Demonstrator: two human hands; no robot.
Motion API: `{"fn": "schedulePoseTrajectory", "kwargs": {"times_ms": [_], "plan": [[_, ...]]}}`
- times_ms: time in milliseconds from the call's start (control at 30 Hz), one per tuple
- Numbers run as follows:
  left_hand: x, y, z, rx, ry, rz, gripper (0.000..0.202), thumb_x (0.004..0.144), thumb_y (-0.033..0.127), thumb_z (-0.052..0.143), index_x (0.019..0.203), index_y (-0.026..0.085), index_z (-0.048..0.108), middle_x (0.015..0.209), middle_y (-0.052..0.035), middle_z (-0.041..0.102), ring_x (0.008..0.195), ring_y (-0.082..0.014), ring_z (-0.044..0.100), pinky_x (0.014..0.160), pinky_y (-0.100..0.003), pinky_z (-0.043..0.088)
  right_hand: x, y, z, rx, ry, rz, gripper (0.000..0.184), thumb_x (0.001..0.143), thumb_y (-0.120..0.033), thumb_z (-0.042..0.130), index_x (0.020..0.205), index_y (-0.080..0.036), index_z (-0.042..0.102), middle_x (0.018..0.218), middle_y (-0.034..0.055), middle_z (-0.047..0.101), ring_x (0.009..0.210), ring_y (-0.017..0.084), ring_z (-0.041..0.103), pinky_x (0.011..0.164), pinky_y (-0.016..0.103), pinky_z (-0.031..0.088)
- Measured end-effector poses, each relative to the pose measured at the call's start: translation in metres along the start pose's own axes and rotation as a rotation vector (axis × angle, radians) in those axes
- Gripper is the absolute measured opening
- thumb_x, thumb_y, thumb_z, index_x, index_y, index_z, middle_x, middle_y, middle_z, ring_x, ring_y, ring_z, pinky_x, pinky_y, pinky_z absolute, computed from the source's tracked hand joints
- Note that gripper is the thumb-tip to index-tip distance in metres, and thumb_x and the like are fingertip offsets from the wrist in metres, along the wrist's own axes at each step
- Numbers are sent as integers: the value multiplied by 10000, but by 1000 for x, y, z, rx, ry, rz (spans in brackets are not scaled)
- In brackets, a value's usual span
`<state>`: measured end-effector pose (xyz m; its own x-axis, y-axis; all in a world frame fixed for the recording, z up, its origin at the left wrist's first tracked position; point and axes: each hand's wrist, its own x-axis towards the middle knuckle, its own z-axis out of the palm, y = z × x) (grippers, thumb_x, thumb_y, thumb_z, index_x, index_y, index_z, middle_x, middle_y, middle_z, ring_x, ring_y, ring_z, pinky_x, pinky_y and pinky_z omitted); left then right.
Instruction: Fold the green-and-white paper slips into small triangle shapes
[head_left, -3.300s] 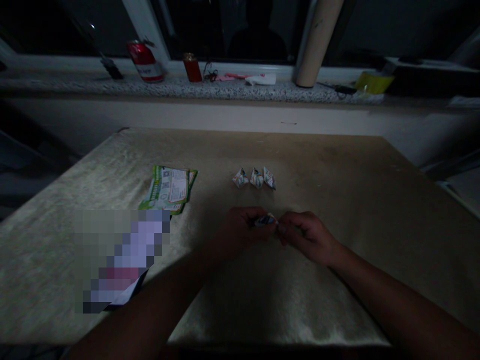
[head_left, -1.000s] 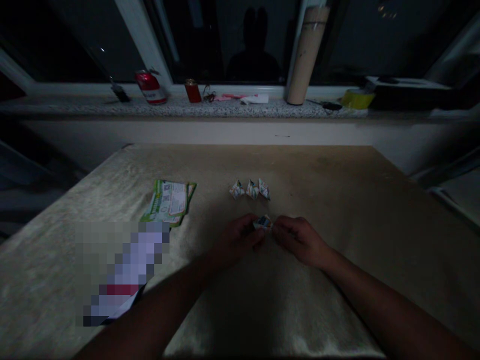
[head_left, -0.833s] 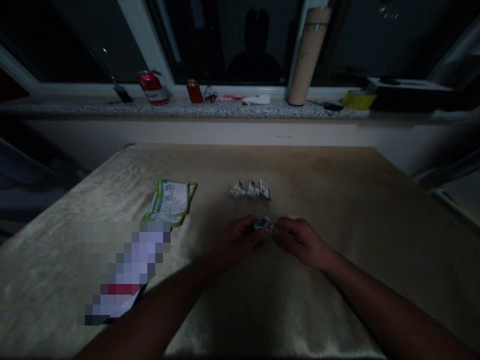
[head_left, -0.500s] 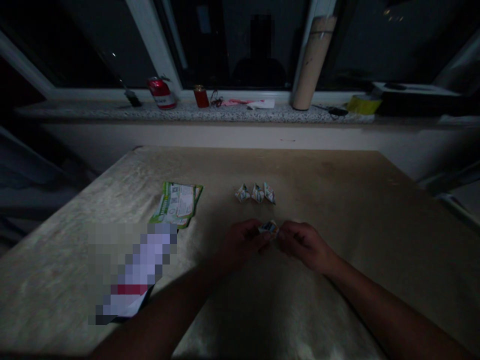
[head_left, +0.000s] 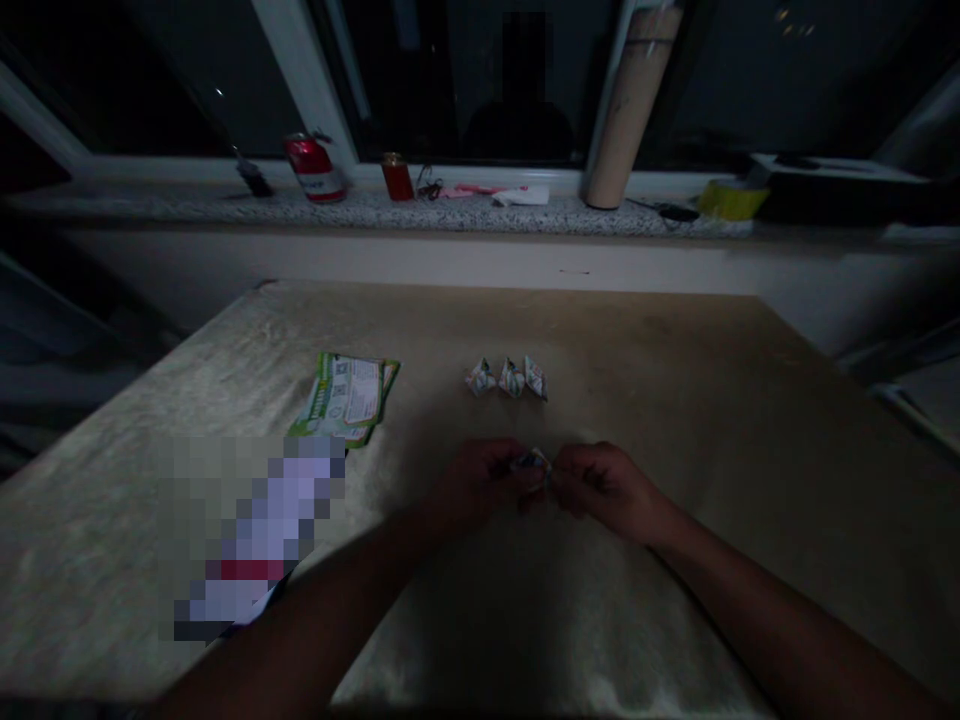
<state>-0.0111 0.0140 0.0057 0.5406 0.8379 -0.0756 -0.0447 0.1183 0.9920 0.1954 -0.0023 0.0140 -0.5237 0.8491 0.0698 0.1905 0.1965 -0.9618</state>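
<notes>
My left hand (head_left: 491, 475) and my right hand (head_left: 600, 482) meet low over the table. Between them is a small folded piece of printed paper (head_left: 535, 460), pinched by the fingers of both hands. The fingers hide most of it, and the dim light blurs its folds. Just beyond my hands stand three similar small pointed pieces in a row: a left folded piece (head_left: 481, 377), a middle folded piece (head_left: 512, 379) and a right folded piece (head_left: 535, 379). They are whitish with coloured print.
Green-and-white printed packets (head_left: 349, 395) lie at the left, beside a pixelated pale object (head_left: 281, 510). On the granite windowsill (head_left: 360, 214) stand a red can (head_left: 313, 168), a red jar (head_left: 397, 178), a tall tan tube (head_left: 631, 115) and a yellow item (head_left: 731, 200).
The folded piece has turned between my fingers and shows less of its printed side. My hands have drawn slightly closer together. The whole view has shifted a little.
</notes>
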Motion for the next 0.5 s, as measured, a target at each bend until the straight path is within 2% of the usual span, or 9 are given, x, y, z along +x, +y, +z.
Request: {"fn": "schedulePoseTrajectory", "kwargs": {"times_ms": [500], "plan": [[-1, -4, 3, 0, -8, -27, 323, 796, 435, 744, 805, 123, 660, 642, 3, 604, 566, -90, 537, 559, -208, 436, -5, -1, -4, -13, -42, -42, 394, 992, -436, 509, 744, -153, 625, 611, -29, 491, 545, 83, 423, 500, 201, 316]]}}
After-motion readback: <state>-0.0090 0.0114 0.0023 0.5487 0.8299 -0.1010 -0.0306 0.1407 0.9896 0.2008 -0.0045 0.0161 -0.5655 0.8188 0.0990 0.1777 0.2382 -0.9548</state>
